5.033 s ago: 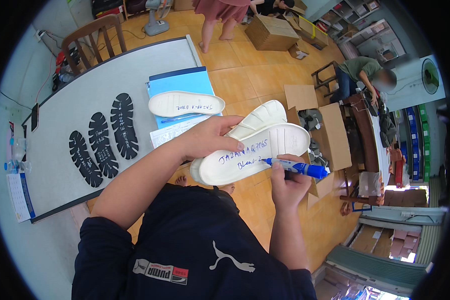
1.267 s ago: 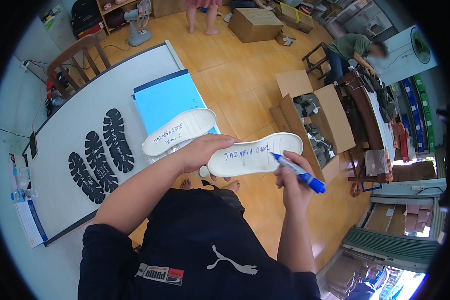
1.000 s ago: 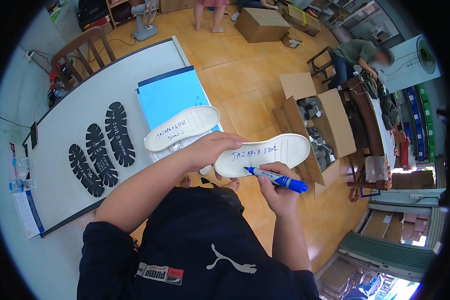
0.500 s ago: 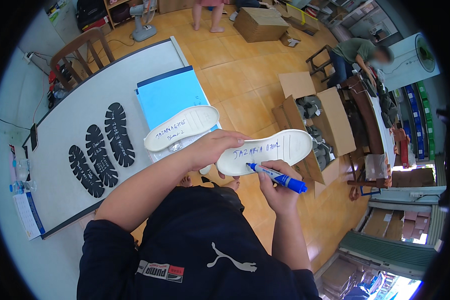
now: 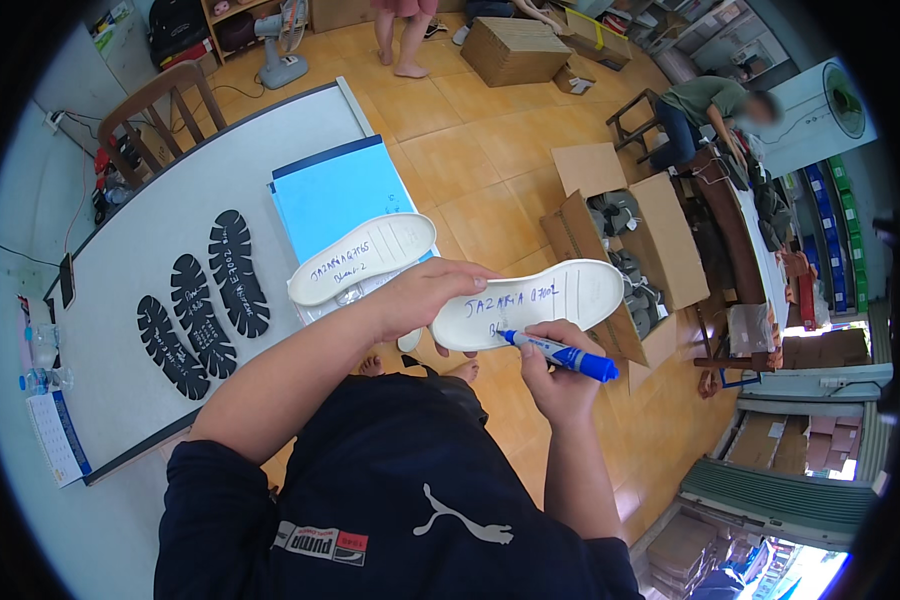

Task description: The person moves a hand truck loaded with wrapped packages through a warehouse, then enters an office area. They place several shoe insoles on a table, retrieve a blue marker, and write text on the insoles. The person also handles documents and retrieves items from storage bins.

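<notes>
A white shoe sole [image 5: 585, 290] with blue handwriting is in front of me. My left hand [image 5: 435, 297] grips its left end, thumb on top and fingers underneath. My right hand [image 5: 560, 375] is closed around a blue and white marker [image 5: 575, 358], its tip on the sole below the first written line. A second white shoe sole [image 5: 402, 238], also written on, rests on a blue folder [image 5: 338, 190] just beyond my left hand. Several black soles with notched edges and pale writing, among them the nearest black sole [image 5: 238, 272], lie on the table left of the folder.
The pale table [image 5: 300, 118] stretches along my left, with a wooden chair [image 5: 160, 110] behind it. An open cardboard box [image 5: 678, 245] of grey shoes stands on the tiled floor at right. Farther off are a fan [image 5: 283, 60], stacked cardboard [image 5: 515, 50] and a person bending over a workbench.
More blue strokes have appeared on the sole under the marker tip, which has shifted slightly right. My left hand keeps its hold. A person's bare legs at the far side have moved slightly left.
</notes>
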Demonstrator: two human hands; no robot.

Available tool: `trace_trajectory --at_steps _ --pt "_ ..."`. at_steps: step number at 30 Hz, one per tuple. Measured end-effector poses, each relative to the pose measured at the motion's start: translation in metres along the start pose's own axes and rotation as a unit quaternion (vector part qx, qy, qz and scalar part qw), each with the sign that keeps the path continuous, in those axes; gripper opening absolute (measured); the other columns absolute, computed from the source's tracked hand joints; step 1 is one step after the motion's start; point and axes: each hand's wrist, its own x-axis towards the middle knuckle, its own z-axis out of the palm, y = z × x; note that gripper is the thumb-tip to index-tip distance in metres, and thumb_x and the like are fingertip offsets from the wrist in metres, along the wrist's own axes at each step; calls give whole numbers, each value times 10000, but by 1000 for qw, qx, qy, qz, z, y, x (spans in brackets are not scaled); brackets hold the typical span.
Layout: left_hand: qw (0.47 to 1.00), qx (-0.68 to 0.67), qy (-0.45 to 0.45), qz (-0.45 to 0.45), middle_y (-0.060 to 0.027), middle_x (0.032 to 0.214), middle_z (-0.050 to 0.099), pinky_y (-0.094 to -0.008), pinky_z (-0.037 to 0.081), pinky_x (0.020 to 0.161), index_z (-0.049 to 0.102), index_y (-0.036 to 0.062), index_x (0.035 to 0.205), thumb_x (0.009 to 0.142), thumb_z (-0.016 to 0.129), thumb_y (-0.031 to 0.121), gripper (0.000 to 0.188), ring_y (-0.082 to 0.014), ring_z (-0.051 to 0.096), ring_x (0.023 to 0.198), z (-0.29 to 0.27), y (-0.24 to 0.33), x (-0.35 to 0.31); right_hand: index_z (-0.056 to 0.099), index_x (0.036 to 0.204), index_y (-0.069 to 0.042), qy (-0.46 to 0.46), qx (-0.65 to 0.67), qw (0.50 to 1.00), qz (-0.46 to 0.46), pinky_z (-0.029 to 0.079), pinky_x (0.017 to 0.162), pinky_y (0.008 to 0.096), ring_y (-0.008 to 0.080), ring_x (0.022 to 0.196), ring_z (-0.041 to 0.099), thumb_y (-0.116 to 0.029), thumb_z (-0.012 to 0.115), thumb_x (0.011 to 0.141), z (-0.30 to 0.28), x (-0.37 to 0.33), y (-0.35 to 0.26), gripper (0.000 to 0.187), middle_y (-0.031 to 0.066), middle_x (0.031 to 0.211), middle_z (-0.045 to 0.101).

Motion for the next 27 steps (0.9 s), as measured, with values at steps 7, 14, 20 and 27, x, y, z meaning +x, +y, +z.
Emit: trace_trajectory --at_steps 7,14,20,27 --pt "1000 0 9 -10 -208 1133 654 -350 606 610 505 -37 1331 962 413 215 457 -295 716 834 3 1 -3 653 881 17 47 25 998 28 425 555 200 58 637 552 -4 713 766 -1 -2 1 132 57 787 645" --pt "1000 7 3 -11 -204 1131 656 -342 599 584 504 -36 1334 962 409 218 460 -286 717 817 4 3 -4 646 873 20 39 39 998 20 396 540 198 45 627 517 -1 709 776 -3 -4 5 118 43 790 635" --pt "1000 -12 -1 -7 -217 1182 627 -407 614 728 502 -54 1325 960 420 215 461 -300 680 987 2 -1 -1 641 859 14 42 35 998 22 398 547 204 51 633 519 -15 701 786 -6 -5 8 98 42 779 628" --pt "1000 -8 4 -14 -226 1184 621 -427 620 701 497 -62 1323 960 428 222 467 -307 685 967 3 -1 -2 640 864 14 73 40 996 14 417 569 208 62 643 533 -17 695 783 -10 -5 12 102 49 778 638"
